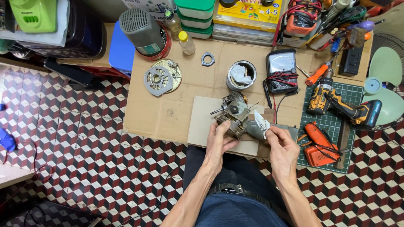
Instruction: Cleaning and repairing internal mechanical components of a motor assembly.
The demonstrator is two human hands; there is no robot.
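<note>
While the person sits on a tiled floor looking straight down at a sheet of cardboard (168, 101), both bare hands meet at one small electric motor (232, 114) resting on a smaller cardboard piece just ahead of their lap. The left hand (219, 143) is curled around the motor's near side, fingers closed on its metal body. The right hand (281, 149) is pinched shut on a scrap of white cloth or paper (261, 122), held against the motor's right end, beside a grey part there. The motor lies directly in front of the hands, slightly left of centre, so the left hand is the nearer. Its thin shaft runs roughly left to right, tilted a little, one tip poking out toward the left. Counted around it: one motor, one white scrap, one round tin (241, 75) with crumpled paper inside, one analogue multimeter (281, 69), one yellow cordless drill (336, 103), one orange tool (317, 145) on a green cutting mat (336, 126), two round discs (162, 77) overlapping at upper left, and one small metal ring (208, 59).
</note>
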